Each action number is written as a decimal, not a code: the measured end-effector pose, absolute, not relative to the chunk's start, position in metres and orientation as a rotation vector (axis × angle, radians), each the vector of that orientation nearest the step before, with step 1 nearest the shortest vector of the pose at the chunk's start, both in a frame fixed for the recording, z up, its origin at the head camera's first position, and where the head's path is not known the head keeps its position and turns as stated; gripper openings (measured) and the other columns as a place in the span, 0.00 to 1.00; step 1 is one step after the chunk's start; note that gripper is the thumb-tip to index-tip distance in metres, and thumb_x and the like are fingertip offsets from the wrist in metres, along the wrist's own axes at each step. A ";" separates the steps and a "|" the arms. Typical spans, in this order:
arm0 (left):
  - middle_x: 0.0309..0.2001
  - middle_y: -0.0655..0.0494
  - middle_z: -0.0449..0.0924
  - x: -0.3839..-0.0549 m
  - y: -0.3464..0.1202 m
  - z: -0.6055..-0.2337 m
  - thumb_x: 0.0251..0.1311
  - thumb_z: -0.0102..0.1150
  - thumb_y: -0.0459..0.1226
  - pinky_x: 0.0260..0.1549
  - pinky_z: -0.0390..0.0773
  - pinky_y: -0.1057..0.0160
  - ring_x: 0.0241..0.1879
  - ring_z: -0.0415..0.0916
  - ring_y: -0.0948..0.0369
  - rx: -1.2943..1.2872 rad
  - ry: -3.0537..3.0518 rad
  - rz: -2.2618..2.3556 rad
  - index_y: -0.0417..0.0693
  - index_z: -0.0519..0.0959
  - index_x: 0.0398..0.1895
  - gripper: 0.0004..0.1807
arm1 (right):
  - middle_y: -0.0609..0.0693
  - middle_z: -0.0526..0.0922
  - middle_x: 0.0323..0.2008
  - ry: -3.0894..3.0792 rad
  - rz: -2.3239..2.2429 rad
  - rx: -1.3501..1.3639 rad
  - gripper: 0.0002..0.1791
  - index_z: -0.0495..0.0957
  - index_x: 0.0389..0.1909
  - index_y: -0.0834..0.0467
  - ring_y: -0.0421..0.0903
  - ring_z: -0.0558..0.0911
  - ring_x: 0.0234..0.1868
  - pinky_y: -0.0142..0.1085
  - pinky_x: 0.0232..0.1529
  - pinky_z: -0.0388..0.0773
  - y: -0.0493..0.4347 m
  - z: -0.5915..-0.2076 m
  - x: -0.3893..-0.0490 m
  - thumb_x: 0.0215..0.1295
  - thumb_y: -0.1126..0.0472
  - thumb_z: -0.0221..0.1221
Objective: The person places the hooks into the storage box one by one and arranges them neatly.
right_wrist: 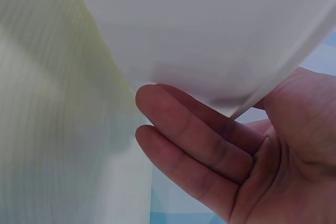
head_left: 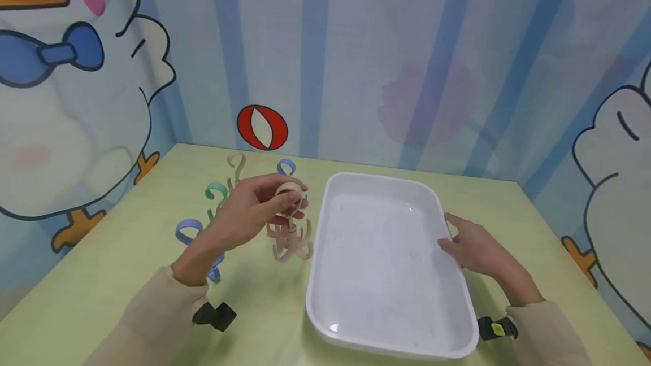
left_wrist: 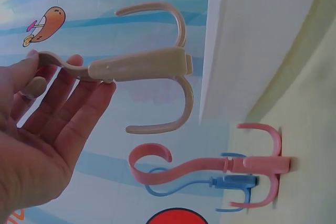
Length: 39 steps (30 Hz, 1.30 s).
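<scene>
The left hand (head_left: 244, 213) pinches the beige plastic S-hook (left_wrist: 142, 69) by its top loop, hanging upright just left of the white plastic tray (head_left: 386, 258); the right hand (head_left: 475, 250), fingers relaxed, steadies the tray's right rim.

pink hook (left_wrist: 210, 169) standing on the yellow-green table (head_left: 102, 275), blue hook (head_left: 189, 231), green hook (head_left: 217, 194), cartoon duck backdrop (head_left: 76, 100)

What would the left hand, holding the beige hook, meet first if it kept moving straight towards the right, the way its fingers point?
Probably the white tray: its near wall lies just right of the left hand and beige hook, though depth is uncertain.
</scene>
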<state>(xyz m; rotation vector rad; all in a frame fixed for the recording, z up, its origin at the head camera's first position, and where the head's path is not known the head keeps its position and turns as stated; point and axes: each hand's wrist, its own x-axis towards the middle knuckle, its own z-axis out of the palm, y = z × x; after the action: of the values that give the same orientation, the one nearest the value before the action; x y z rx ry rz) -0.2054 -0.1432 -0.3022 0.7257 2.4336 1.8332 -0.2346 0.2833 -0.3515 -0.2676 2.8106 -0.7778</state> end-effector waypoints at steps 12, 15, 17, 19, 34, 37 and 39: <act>0.48 0.35 0.86 -0.215 -0.119 -0.296 0.76 0.60 0.34 0.47 0.90 0.52 0.43 0.91 0.51 0.746 2.311 1.930 0.38 0.80 0.61 0.15 | 0.70 0.86 0.53 2.823 -0.773 -0.291 0.42 0.47 0.82 0.72 0.53 0.90 0.42 0.43 0.34 0.88 0.283 -0.350 -0.236 0.79 0.60 0.57; 0.48 0.37 0.87 -0.217 -0.112 -0.296 0.76 0.60 0.34 0.47 0.90 0.51 0.43 0.91 0.53 0.771 2.291 1.935 0.37 0.80 0.61 0.15 | 0.72 0.85 0.54 2.823 -0.767 -0.286 0.42 0.47 0.82 0.73 0.56 0.91 0.44 0.44 0.35 0.89 0.283 -0.351 -0.236 0.79 0.60 0.57; 0.47 0.41 0.88 -0.219 -0.108 -0.296 0.76 0.60 0.34 0.47 0.90 0.51 0.43 0.91 0.53 0.775 2.291 1.928 0.40 0.81 0.60 0.14 | 0.72 0.84 0.55 2.826 -0.763 -0.281 0.42 0.47 0.82 0.73 0.57 0.91 0.45 0.45 0.37 0.90 0.283 -0.351 -0.236 0.79 0.60 0.57; 0.48 0.42 0.88 -0.222 -0.104 -0.296 0.77 0.59 0.34 0.47 0.90 0.52 0.43 0.91 0.53 0.786 2.292 1.921 0.41 0.81 0.60 0.14 | 0.73 0.84 0.55 2.830 -0.760 -0.282 0.42 0.47 0.82 0.73 0.57 0.91 0.45 0.46 0.37 0.90 0.283 -0.351 -0.236 0.79 0.60 0.57; 0.47 0.46 0.87 -0.239 -0.073 -0.288 0.76 0.61 0.38 0.43 0.91 0.55 0.43 0.88 0.56 0.839 2.310 1.841 0.46 0.83 0.57 0.12 | 0.74 0.82 0.58 2.843 -0.756 -0.290 0.41 0.49 0.82 0.71 0.60 0.91 0.46 0.49 0.39 0.91 0.281 -0.353 -0.235 0.79 0.60 0.58; 0.46 0.49 0.86 -0.241 -0.067 -0.284 0.76 0.61 0.40 0.44 0.90 0.56 0.42 0.86 0.55 0.870 2.318 1.822 0.48 0.84 0.54 0.10 | 0.73 0.83 0.57 2.846 -0.753 -0.291 0.41 0.50 0.82 0.71 0.60 0.91 0.46 0.49 0.39 0.91 0.281 -0.353 -0.235 0.79 0.60 0.58; 0.45 0.49 0.85 -0.242 -0.063 -0.281 0.77 0.61 0.40 0.45 0.90 0.55 0.41 0.84 0.55 0.888 2.311 1.818 0.48 0.84 0.53 0.10 | 0.73 0.82 0.58 2.846 -0.754 -0.287 0.41 0.50 0.82 0.71 0.60 0.91 0.46 0.49 0.39 0.91 0.281 -0.353 -0.235 0.79 0.60 0.58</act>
<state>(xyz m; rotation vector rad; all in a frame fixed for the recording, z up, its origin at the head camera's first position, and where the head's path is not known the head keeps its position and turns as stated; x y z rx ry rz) -0.2424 -0.0630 -0.2810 0.8878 2.3113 1.8176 -0.2354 0.2806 -0.3529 -0.2871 2.8460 -0.7539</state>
